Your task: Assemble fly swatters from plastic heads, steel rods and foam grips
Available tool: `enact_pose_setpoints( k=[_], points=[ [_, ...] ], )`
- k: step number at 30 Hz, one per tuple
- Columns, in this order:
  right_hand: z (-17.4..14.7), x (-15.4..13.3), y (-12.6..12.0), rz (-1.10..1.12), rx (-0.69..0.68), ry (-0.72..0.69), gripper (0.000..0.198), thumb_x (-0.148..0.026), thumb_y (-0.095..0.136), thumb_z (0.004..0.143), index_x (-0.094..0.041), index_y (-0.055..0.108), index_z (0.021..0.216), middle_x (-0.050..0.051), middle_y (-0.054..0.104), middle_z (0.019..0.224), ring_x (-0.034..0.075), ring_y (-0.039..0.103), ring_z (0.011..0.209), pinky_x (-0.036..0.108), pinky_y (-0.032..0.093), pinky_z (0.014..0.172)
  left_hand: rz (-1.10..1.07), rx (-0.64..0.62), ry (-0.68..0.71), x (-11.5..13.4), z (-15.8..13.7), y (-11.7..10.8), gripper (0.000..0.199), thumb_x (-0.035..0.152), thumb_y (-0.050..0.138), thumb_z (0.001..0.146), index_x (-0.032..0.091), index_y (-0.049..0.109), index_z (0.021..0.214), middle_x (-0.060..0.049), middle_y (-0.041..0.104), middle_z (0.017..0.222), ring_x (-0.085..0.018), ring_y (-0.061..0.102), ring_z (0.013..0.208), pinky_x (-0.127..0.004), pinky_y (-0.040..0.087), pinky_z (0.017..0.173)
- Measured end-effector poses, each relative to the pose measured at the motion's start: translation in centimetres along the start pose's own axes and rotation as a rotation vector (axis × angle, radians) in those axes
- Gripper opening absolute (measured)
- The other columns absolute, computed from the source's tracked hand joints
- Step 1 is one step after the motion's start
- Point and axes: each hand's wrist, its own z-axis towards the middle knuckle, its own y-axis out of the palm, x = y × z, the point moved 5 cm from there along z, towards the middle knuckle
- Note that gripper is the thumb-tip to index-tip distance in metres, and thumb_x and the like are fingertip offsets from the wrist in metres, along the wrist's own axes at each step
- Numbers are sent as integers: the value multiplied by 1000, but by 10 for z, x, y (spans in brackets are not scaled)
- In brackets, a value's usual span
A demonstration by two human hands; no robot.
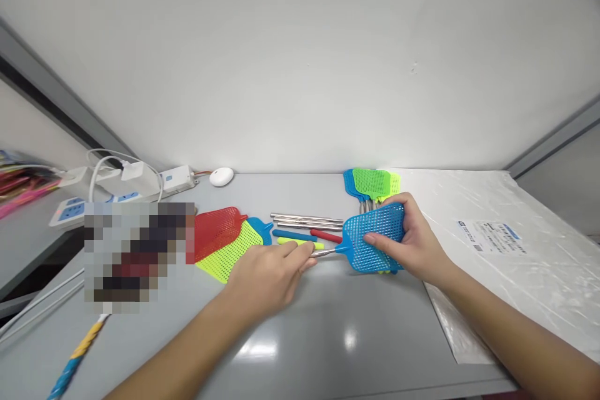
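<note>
My right hand (415,244) grips a blue fly-swatter head (372,236), thumb across its mesh. My left hand (269,275) pinches the thin metal rod (323,253) that runs into the neck of that head. Just behind lie several loose handles (304,225), some bare metal, others with blue, red and yellow grips. To the left of my left hand, red (213,231), yellow (229,253) and blue swatter heads lie overlapped on the grey table (328,337).
A stack of green and blue swatters (370,184) lies at the back. Clear plastic bags (497,250) cover the table's right side. Power strips and cables (117,184) sit at the back left beside a white round device (221,176). A striped stick (77,356) lies front left.
</note>
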Motion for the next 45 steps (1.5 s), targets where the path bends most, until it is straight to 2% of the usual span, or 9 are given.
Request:
enact_pose_setpoints(
  k=[8,13,17,21,26,30,34,39,45],
  points=[
    [1,-1,2,-23,29,-20,55,-41,82,63,-29,47,103,0,56,87,19,57,75,29,52,59,35,-11,6,5,2,1,32,33,37,98,20,62,114,-5,72,82,-20,64,61,-28,33,46],
    [4,4,0,358,-25,126,43,-58,63,77,-29,53,107,1,62,86,20,61,70,32,51,59,-93,18,-79,7,4,-5,35,36,38,98,22,60,121,-4,70,81,-19,63,64,-27,40,53],
    [8,0,0,663,-136,163,67,-78,24,84,-26,58,109,2,60,70,19,54,50,34,45,50,-543,100,-266,0,2,-14,32,34,36,99,22,58,120,-5,68,96,-18,65,84,-30,49,75],
    [3,-2,16,547,-300,53,43,-63,51,86,-29,54,111,-1,60,70,15,53,52,29,43,52,-1286,5,-568,-1,6,0,26,42,44,95,20,58,97,5,53,66,-10,52,47,-28,51,57],
    [-22,1,53,410,-531,21,28,-46,51,94,-23,55,108,0,57,77,13,53,67,28,43,66,-1935,194,-849,16,28,13,18,33,66,83,16,62,86,-3,59,90,-14,59,85,-29,54,78],
    [-28,-3,61,466,-456,-20,27,-44,54,93,-24,52,110,2,55,88,14,52,79,29,43,73,-2173,311,-927,34,49,17,25,37,69,81,19,67,97,-1,56,79,-12,55,73,-26,51,70],
    [-23,-2,59,524,-383,-9,26,-39,64,88,-25,48,104,2,57,99,13,52,87,29,43,80,-2238,262,-887,47,55,23,27,38,72,79,18,68,97,3,48,69,-5,43,57,-20,46,62],
    [-27,3,65,459,-497,111,23,-36,66,86,-22,49,95,-4,51,76,8,44,63,21,38,59,-2000,208,-821,48,37,31,19,33,70,83,17,65,93,1,56,80,-4,43,59,-17,40,59],
    [-36,7,75,436,-581,253,19,-32,62,84,-20,47,84,-7,48,62,6,39,48,19,33,45,-2101,30,-800,42,22,36,17,30,68,84,17,65,94,1,55,75,-4,44,55,-18,37,56]
  ],
)
